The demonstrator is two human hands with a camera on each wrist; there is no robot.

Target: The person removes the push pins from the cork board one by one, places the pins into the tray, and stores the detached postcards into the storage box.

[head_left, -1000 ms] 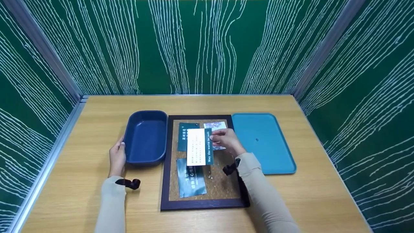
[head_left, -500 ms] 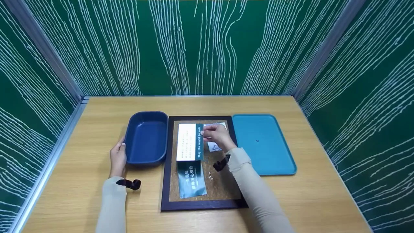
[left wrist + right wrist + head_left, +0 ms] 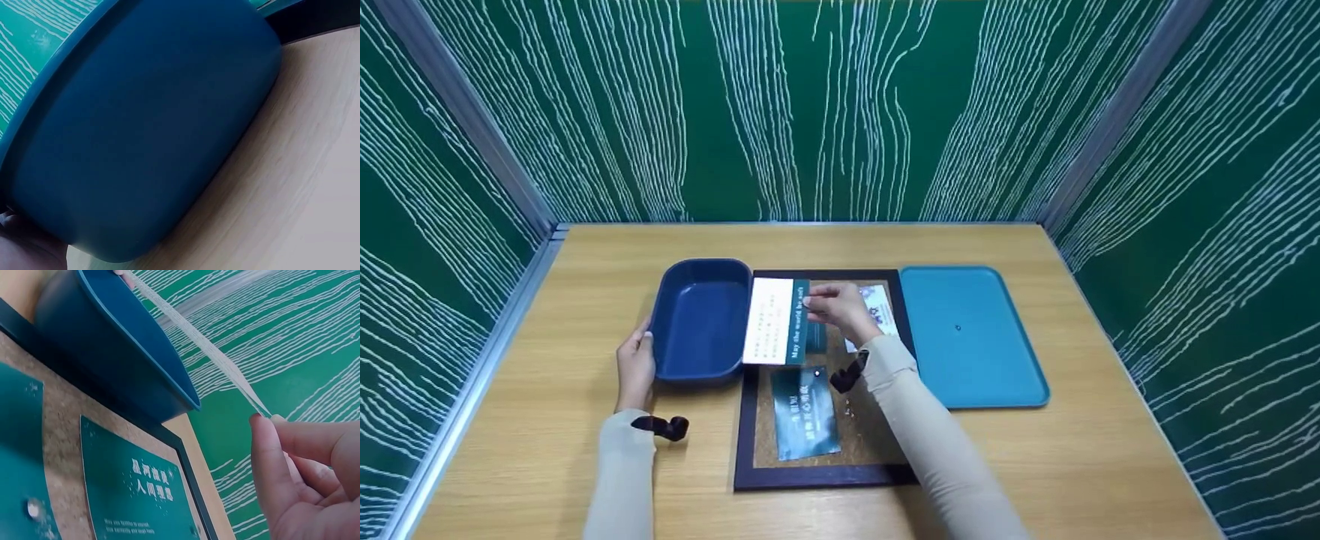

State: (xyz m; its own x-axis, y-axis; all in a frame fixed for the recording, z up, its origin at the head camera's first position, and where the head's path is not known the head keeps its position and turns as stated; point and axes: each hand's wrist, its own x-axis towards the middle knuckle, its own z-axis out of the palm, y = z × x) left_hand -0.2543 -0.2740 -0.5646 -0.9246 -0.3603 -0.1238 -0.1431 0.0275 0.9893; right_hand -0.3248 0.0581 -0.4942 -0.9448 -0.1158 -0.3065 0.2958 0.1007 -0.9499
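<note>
While the right hand [image 3: 844,309] pinches one edge of a white-and-green card [image 3: 776,322] in the head view, the card hangs over the far-left part of the corkboard [image 3: 864,442]. It reaches toward the blue bin [image 3: 701,322], which stands left of the corkboard. Held by that one edge, it could snag on the bin's rim and bend. The right sleeve [image 3: 937,442] crosses the corkboard's right side; dipping lower, it might drag the flowered card [image 3: 879,309] there.

The left wrist view has the left hand [image 3: 28,247] against the bin, on the side away from the corkboard; I cannot tell how far its fingers curl. A hard push might shove the bin into the corkboard.

Seen from the right wrist, thumb and finger close together on the card's edge; loosened, they could drop it onto the green cards [image 3: 140,486] on the corkboard.
</note>
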